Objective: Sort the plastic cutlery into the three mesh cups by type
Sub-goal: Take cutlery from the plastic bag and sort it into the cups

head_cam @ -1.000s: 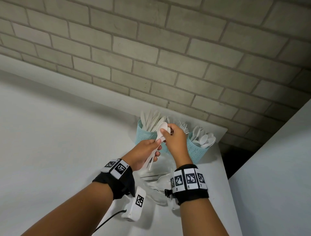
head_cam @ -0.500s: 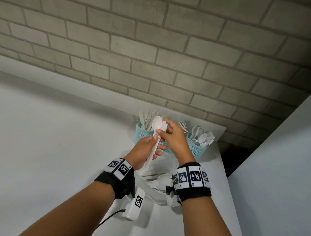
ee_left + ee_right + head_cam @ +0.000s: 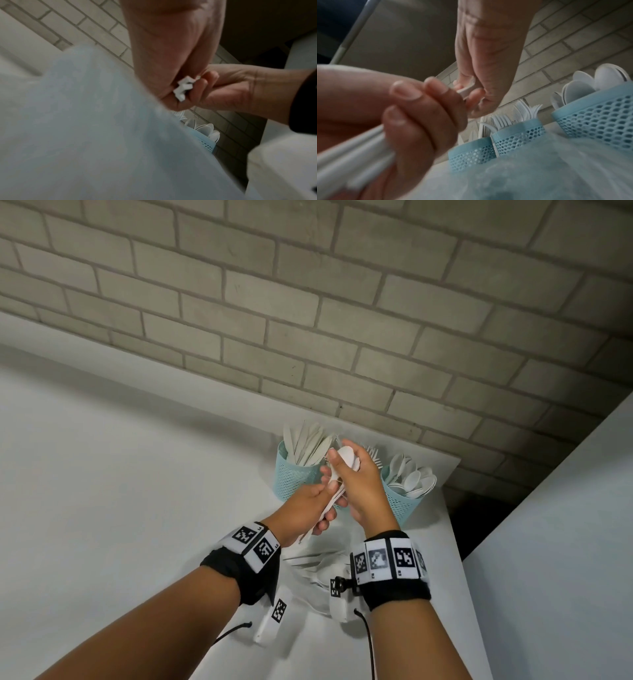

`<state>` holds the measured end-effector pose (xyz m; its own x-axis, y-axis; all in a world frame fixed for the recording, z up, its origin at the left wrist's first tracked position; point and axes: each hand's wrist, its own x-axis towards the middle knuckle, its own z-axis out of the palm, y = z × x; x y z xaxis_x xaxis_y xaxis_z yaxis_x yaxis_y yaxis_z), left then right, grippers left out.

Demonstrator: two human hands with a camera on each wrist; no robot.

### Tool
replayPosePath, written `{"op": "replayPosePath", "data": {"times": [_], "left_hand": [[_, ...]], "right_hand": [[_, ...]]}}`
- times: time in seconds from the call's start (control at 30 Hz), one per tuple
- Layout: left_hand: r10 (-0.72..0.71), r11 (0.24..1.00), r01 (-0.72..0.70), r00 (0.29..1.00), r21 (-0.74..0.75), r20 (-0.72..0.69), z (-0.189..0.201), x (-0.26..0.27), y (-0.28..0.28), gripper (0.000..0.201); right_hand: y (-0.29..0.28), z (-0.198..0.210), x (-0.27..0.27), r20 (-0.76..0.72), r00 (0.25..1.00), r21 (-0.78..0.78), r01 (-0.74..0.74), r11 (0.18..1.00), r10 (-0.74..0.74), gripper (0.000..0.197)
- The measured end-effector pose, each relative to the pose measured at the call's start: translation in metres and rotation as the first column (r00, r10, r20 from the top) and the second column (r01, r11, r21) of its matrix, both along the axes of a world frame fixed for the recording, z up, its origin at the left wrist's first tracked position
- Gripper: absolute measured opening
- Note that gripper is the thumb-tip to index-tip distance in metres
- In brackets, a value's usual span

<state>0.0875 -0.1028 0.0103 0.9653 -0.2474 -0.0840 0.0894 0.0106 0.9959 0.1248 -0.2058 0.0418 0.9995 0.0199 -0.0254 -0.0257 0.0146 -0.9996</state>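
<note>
My left hand point(image 3: 317, 503) grips the handles of a small bundle of white plastic spoons point(image 3: 346, 456); the handle ends point(image 3: 182, 88) poke out of its fist. My right hand point(image 3: 356, 474) is curled over the bowls at the top of the bundle and pinches a stem point(image 3: 466, 91). Both hands are in front of three light-blue mesh cups. The left cup point(image 3: 291, 479) holds knives, the middle cup point(image 3: 518, 133) forks and the right cup point(image 3: 402, 505) spoons. In the head view the hands mostly hide the middle cup.
Loose white cutlery point(image 3: 313, 565) lies on the white table point(image 3: 137, 508) below my wrists. The cups stand in the table's far right corner against a grey brick wall point(image 3: 308, 320). The table edge point(image 3: 455, 542) drops off at the right.
My right hand has gone from pinching the spoon necks with its fingertips to curling over the bowls. The left hand keeps its grip on the handles.
</note>
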Motion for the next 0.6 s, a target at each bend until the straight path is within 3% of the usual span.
{"op": "replayPosePath", "data": {"times": [0.1, 0.23, 0.3, 0.37, 0.43, 0.5, 0.53, 0.6], "left_hand": [[-0.045, 0.997, 0.048, 0.998, 0.065, -0.035, 0.006, 0.002, -0.004, 0.048], [-0.091, 0.989, 0.096, 0.995, 0.115, -0.046, 0.006, 0.005, -0.006, 0.046], [-0.084, 0.976, 0.093, 0.995, 0.195, -0.054, 0.004, 0.006, -0.004, 0.044], [-0.088, 0.940, 0.111, 0.993, 0.323, -0.085, 0.000, 0.006, -0.001, 0.042], [-0.162, 0.830, 0.194, 0.981, 0.523, -0.106, -0.004, 0.005, 0.000, 0.040], [-0.244, 0.614, 0.246, 0.963, 0.750, -0.117, -0.006, 0.002, 0.000, 0.038], [-0.270, 0.510, 0.240, 0.956, 0.826, -0.111, -0.008, 0.001, -0.001, 0.036], [-0.307, 0.378, 0.221, 0.946, 0.899, -0.103, -0.012, 0.001, -0.001, 0.032]], "right_hand": [[-0.006, 0.008, 0.001, -0.054, 0.999, 0.164, 0.002, 0.986, 0.007, 0.012], [-0.027, 0.023, 0.021, -0.026, 0.957, 0.198, 0.287, 0.937, -0.287, 0.009], [-0.044, 0.035, 0.031, 0.080, 0.874, 0.229, 0.453, 0.862, -0.480, 0.013], [-0.062, 0.046, 0.036, 0.251, 0.721, 0.249, 0.596, 0.763, -0.646, 0.023], [-0.075, 0.052, 0.036, 0.422, 0.535, 0.274, 0.695, 0.665, -0.732, 0.024], [-0.082, 0.051, 0.038, 0.556, 0.398, 0.260, 0.750, 0.608, -0.729, 0.021], [-0.083, 0.047, 0.039, 0.605, 0.366, 0.234, 0.767, 0.597, -0.707, 0.026], [-0.086, 0.035, 0.047, 0.672, 0.357, 0.146, 0.794, 0.589, -0.648, 0.040]]}}
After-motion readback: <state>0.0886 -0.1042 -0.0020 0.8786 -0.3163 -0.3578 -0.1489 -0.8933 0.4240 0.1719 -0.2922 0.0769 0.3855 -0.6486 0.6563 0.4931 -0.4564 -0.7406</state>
